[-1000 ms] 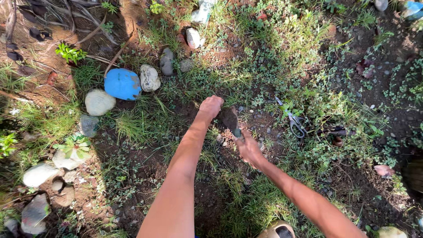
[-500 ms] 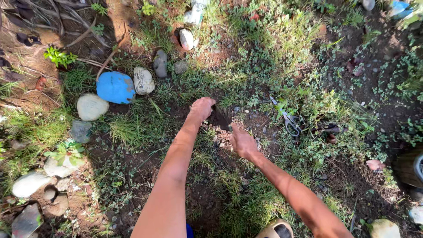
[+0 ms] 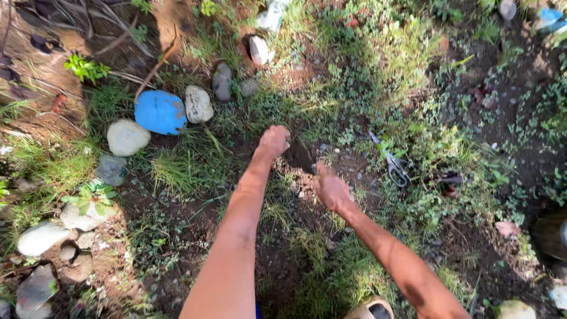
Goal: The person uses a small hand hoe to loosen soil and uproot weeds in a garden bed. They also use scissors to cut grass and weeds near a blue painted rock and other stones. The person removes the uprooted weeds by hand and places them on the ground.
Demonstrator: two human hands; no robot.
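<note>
My left hand [image 3: 274, 140] is closed in a fist over bare dark soil [image 3: 295, 177] between grass tufts. Whether anything is inside the fist is hidden. My right hand [image 3: 331, 189] sits just right of it and nearer to me, thumb up, gripped on the handle of a small dark digging tool. The tool's blade [image 3: 300, 155] points into the soil between the two hands. Both forearms reach in from the bottom edge.
Scissors [image 3: 397, 166] lie in the grass right of my right hand. A blue-painted stone [image 3: 160, 112] and pale stones [image 3: 127, 137] line the left side. More stones [image 3: 257, 49] sit farther off. A sandalled foot [image 3: 372, 308] shows at the bottom.
Both hands have stayed close together at the same patch of soil. The view has shifted slightly, and the right hand with the tool sits a little nearer to me.
</note>
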